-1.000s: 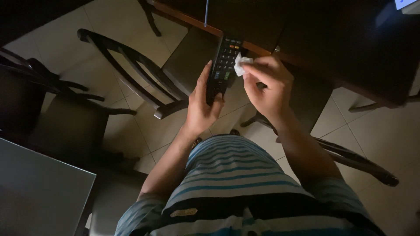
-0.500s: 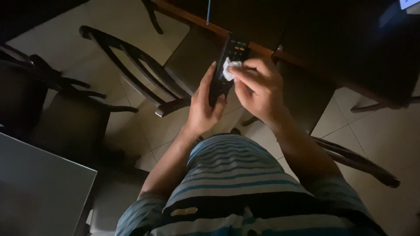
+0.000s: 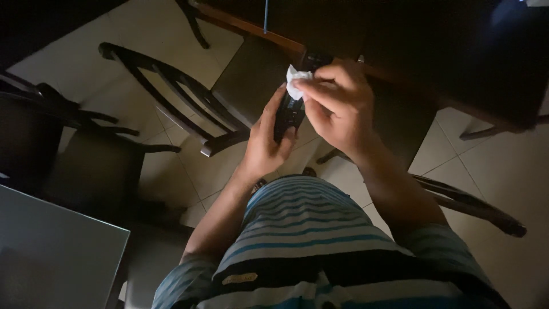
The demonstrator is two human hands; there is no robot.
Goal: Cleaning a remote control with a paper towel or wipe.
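Above a dark chair (image 3: pixel 189 103), left hand (image 3: pixel 266 146) gripping remote (image 3: pixel 289 111), right hand (image 3: pixel 337 106) pinching tissue (image 3: pixel 296 80).

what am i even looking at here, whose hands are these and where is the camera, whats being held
There is no machine here. The view comes from a camera worn on a person's head, looking straight down their own body, so you see their striped shirt at the bottom and both arms reaching forward. The left hand holds a dark remote control upright by its lower end. The right hand pinches a small white wad, tissue or cloth, against the remote's face. Below them is a pale tiled floor. A dark wooden chair stands on the left, pushed toward a dark wooden table at the top. A grey flat surface fills the lower left corner. The room is dim, so finer detail is lost.
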